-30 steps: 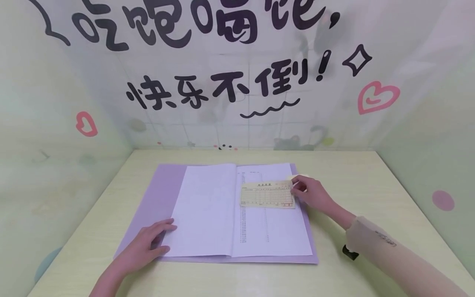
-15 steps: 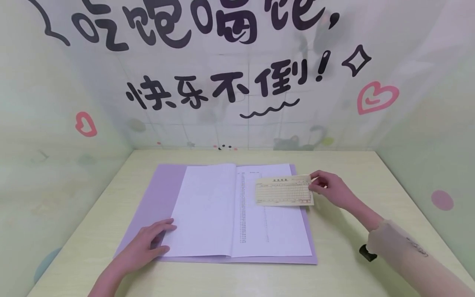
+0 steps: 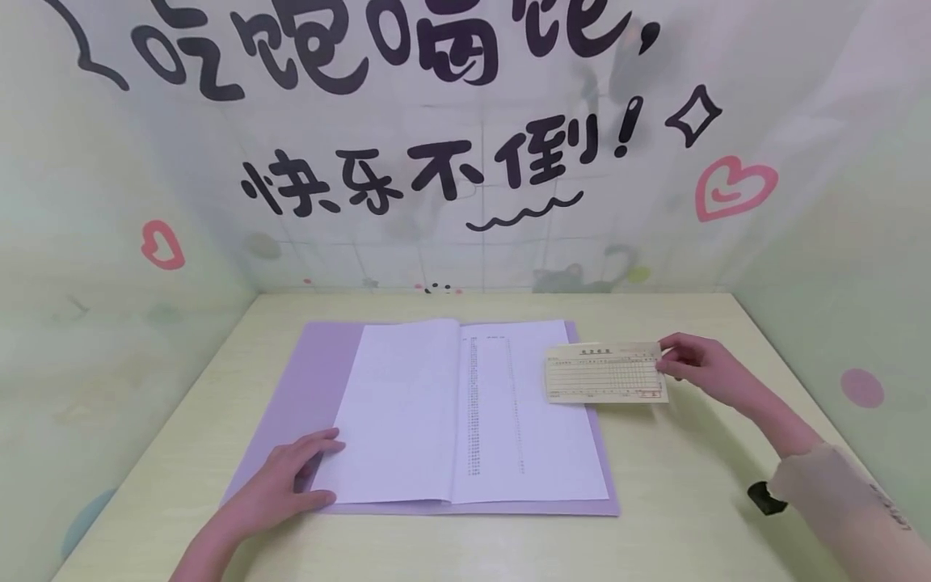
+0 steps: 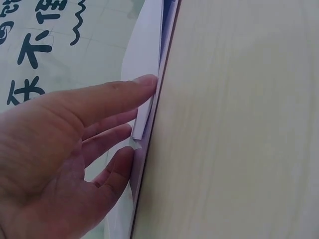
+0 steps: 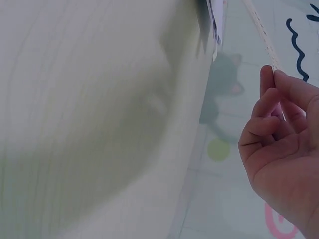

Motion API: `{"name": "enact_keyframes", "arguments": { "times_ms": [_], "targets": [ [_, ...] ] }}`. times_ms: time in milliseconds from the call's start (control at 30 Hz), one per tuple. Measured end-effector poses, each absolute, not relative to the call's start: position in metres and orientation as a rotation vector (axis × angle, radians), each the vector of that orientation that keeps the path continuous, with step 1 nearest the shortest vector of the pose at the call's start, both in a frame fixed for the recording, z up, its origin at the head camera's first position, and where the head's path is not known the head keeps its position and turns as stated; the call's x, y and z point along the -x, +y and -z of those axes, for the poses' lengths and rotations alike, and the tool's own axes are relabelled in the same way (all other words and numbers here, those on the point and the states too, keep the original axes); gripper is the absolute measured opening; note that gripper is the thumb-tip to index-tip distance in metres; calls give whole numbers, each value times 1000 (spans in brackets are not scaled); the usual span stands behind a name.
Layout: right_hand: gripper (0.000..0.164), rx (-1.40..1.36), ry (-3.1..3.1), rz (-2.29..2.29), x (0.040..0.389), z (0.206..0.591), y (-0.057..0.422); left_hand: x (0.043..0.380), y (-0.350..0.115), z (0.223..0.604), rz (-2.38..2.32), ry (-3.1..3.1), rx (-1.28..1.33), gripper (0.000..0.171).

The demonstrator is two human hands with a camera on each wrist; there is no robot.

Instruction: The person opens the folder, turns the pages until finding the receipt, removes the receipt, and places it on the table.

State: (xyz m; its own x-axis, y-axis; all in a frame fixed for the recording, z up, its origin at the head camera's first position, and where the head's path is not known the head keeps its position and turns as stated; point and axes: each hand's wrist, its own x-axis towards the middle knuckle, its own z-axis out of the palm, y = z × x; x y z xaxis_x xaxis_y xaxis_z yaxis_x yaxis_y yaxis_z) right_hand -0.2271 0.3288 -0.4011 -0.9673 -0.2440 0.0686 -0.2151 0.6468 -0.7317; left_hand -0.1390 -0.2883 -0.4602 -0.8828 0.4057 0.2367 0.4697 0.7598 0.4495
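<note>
A purple folder (image 3: 329, 356) lies spread on the table, with white sheets (image 3: 396, 404) inside; the right-hand sheet carries printed columns. My left hand (image 3: 280, 481) rests at the folder's lower left, fingers loosely spread over the left sheet's edge. In the left wrist view, the thumb of the left hand (image 4: 75, 134) lies along the folder's near edge. At the right, my right hand (image 3: 709, 372) pinches a pale yellow receipt slip (image 3: 604, 376) by its right end, between thumb and fingers. The slip's left part overlaps the right sheet; edge-on, the slip (image 5: 261, 30) shows as a narrow strip.
The pale wooden table (image 3: 465, 550) runs back to a wall sheet (image 3: 407, 242) with large black lettering and pink hearts. Sheeted side walls (image 3: 858, 299) flank the table. A black band (image 3: 767, 498) shows below the right sleeve.
The right hand has drawn the receipt slip rightward, from over the printed sheet to partly beyond the folder's right edge. The left hand has stayed in place.
</note>
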Motion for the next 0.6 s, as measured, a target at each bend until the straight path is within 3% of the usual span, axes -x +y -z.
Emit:
{"name": "enact_keyframes", "arguments": {
  "times_ms": [600],
  "targets": [
    [36, 243, 2779, 1188, 215, 410, 402, 137, -286, 461, 764, -2837, 686, 59]
  ]
}}
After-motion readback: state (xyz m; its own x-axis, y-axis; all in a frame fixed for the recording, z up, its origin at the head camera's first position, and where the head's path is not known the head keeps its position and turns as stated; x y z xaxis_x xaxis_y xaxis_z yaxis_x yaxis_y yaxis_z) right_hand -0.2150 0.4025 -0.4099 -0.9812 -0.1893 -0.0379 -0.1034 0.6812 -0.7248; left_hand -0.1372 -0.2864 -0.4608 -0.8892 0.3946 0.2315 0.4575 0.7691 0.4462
